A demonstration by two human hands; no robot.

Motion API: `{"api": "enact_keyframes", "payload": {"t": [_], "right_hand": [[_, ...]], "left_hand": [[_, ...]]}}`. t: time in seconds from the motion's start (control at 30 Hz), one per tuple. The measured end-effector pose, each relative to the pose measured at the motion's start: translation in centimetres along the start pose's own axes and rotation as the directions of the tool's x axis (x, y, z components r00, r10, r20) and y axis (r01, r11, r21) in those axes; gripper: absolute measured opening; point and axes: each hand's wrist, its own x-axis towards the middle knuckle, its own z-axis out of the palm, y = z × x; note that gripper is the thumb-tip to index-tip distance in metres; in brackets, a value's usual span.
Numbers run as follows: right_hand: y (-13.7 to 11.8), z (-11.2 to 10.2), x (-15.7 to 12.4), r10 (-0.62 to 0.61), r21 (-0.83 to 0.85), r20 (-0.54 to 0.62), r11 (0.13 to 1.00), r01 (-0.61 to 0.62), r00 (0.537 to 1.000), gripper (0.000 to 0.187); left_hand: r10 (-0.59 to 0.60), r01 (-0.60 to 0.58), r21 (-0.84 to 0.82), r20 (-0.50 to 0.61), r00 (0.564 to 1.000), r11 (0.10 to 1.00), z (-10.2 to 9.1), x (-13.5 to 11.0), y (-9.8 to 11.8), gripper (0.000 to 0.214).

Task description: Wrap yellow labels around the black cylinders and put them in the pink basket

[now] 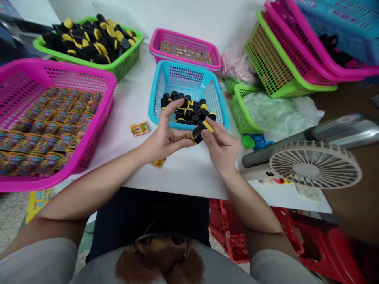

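Note:
My right hand [223, 148] pinches a small black cylinder with a yellow end [199, 133] above the table edge. At the cylinder's left end, my left hand [166, 136] grips a colourful printed label [185, 137] between thumb and fingers, its index finger raised. Whether the label is wrapped around the cylinder or only touches it, I cannot tell. Just beyond the hands, a blue basket [152, 106] contains several similar black and yellow cylinders [195, 117]. One orange printed label [139, 129] lies left of my left hand, and another [160, 163] is partly hidden under it.
At left, a pink basket [97, 73] holds rows of labelled cylinders. Behind it is a green basket [127, 59] of black and yellow pieces. A pink basket [185, 35] stands at the back. Stacked baskets [266, 59] and a small fan [314, 167] are at right.

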Motion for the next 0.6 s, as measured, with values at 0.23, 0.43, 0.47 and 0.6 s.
{"api": "enact_keyframes", "payload": {"t": [0.23, 0.43, 0.47, 0.6], "right_hand": [[0.2, -0.1, 0.1, -0.306, -0.102, 0.122, 0.942, 0.319, 0.944, 0.032], [0.0, 0.1, 0.1, -0.285, 0.014, 0.127, 0.958, 0.286, 0.950, 0.031], [0.0, 0.3, 0.0, -0.233, 0.038, 0.110, 0.972, 0.230, 0.966, 0.032], [0.1, 1.3, -0.6, -0.004, 0.182, 0.092, 0.983, -0.012, 0.996, 0.037]], "left_hand": [[0.007, -0.008, -0.022, -0.036, 0.999, 1.000, 0.0, -0.6, 1.6, 0.112], [0.141, -0.129, 0.129, -0.089, 0.986, 0.983, -0.2, -0.6, 1.0, 0.106], [0.183, -0.167, 0.160, -0.091, 0.979, 0.973, -0.2, -0.6, 0.7, 0.104], [0.201, -0.175, 0.233, -0.091, 0.975, 0.957, -0.1, -1.0, 0.0, 0.098]]}}
